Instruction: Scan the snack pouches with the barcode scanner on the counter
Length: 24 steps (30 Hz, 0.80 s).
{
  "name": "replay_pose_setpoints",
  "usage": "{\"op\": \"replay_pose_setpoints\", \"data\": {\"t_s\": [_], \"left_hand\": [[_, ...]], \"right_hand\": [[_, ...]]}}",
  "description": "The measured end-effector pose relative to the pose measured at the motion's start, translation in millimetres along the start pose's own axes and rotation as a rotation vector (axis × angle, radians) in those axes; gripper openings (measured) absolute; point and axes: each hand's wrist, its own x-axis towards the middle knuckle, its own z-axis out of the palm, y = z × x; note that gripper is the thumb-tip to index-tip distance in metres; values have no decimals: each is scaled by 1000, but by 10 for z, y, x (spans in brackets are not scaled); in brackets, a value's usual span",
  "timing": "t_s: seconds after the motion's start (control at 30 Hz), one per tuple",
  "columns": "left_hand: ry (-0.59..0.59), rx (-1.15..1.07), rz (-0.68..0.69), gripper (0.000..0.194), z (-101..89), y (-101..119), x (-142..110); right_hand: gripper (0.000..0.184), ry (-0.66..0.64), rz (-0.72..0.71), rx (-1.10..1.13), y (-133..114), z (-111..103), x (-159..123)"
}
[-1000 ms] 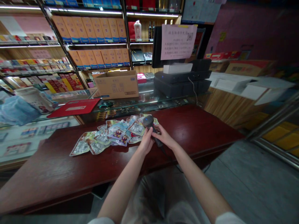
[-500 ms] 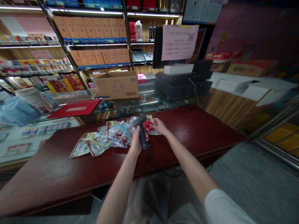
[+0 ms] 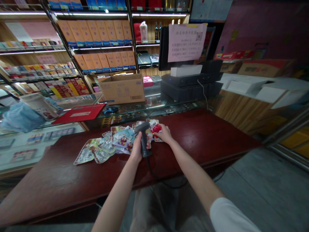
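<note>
My left hand (image 3: pixel 137 148) is closed around the handle of a dark grey barcode scanner (image 3: pixel 144 141), its head up and its cable trailing down off the table edge. To its right, my right hand (image 3: pixel 164 133) grips a small red packet (image 3: pixel 156 129) between thumb and fingers. A heap of shiny snack packets (image 3: pixel 123 140) lies left of the scanner, several with silver, green and purple printing. More packets lie behind and under the red one, partly hidden by my hands and the scanner.
The packets rest on a dark red wooden table (image 3: pixel 198 138). Behind it runs a glass counter with a cardboard box (image 3: pixel 122 89), a red folder (image 3: pixel 79 113), a mouse (image 3: pixel 110 110) and a black monitor with a pink notice (image 3: pixel 187 42). A blue cloth (image 3: pixel 21 116) lies at left.
The scanner in my left hand has shifted slightly left and stands more upright. My right hand stays by the red packet, which shows more clearly now. The view has moved a little.
</note>
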Motion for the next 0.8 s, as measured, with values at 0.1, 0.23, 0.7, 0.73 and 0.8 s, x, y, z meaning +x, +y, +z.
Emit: {"op": "replay_pose_setpoints", "data": {"t_s": [0.1,0.23,0.7,0.73,0.8], "left_hand": [[5,16,22,44,-32,-24,-11],[13,35,45,45,-19,-24,-33],[-146,255,-43,47,217,51,23],[-177,278,-65,47,273,49,32],[-234,309,-114,49,363,19,50]], "right_hand": [[49,38,12,99,56,6,6],[39,97,29,348,121,-20,24],[49,196,205,1189,540,-894,175],[45,188,223,1211,581,-951,155],[38,198,250,1256,641,-1022,117]]}}
